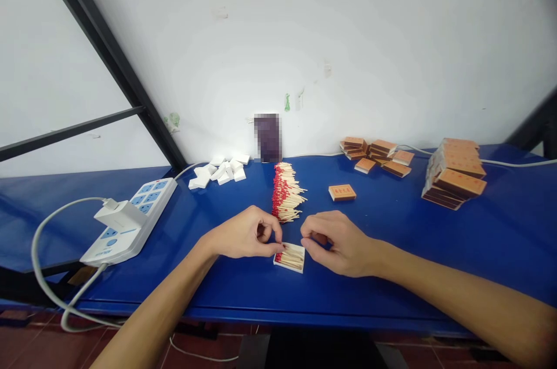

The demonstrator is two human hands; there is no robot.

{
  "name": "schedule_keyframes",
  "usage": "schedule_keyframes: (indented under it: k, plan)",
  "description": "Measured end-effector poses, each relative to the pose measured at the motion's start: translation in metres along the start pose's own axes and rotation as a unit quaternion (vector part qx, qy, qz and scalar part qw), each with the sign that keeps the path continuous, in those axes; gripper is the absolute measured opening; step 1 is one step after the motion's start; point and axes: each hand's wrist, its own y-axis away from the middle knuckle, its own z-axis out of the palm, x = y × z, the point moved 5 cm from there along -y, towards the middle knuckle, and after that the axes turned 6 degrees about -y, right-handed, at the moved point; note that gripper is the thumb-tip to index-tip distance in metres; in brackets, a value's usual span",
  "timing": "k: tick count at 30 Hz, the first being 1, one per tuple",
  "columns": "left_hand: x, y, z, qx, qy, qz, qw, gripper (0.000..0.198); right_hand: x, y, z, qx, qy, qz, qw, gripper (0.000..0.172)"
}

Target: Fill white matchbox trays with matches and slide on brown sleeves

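Observation:
A small white matchbox tray [289, 267] lies on the blue table in front of me, with several red-headed matches [290, 256] inside, heads to the left. My left hand [250, 232] is at the tray's upper left corner, thumb and forefinger curled together in a pinch by the match heads. Just off the tray's right side, my right hand [337, 244] is curled, thumb and forefinger tips close together. What either pinch holds, if anything, is too small to make out. Beyond the hands spreads a long pile of loose matches [287, 195], red heads leftward.
One orange matchbox [342, 192] lies right of the pile. Farther back are scattered matchboxes [383, 148] and a leaning stack of matchboxes [456, 174]. White trays [221, 170] lie heaped at back left. A power strip [130, 224] with a plugged charger is on the left.

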Motion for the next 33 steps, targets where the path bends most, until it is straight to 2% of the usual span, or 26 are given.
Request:
schedule_keyframes:
  k: [5, 9, 13, 22, 29, 33]
  plan:
    - [-0.003, 0.000, -0.002, 0.023, -0.001, -0.006, 1.000, 0.024, 0.005, 0.000, 0.010, -0.111, 0.032, 0.065, 0.991, 0.006]
    - [-0.005, -0.001, -0.002, 0.018, -0.067, -0.013, 0.998, 0.026, 0.006, -0.001, 0.015, -0.167, 0.049, 0.095, 0.980, 0.029]
    - [-0.003, -0.004, 0.002, 0.020, -0.112, -0.007, 0.993, 0.032, 0.009, 0.000, 0.017, -0.169, 0.054, 0.088, 0.980, 0.021]
    - [0.004, -0.005, 0.004, 0.049, -0.175, 0.025, 0.983, 0.022, 0.012, 0.001, 0.015, -0.160, 0.075, 0.067, 0.982, 0.014]
    - [0.008, -0.004, 0.003, 0.069, -0.213, 0.045, 0.973, 0.029, 0.015, 0.000, 0.009, -0.151, 0.132, 0.066, 0.978, 0.019]
    - [0.007, -0.005, 0.003, 0.083, -0.228, 0.048, 0.969, 0.032, 0.015, -0.001, 0.004, -0.122, 0.118, 0.070, 0.983, 0.018]
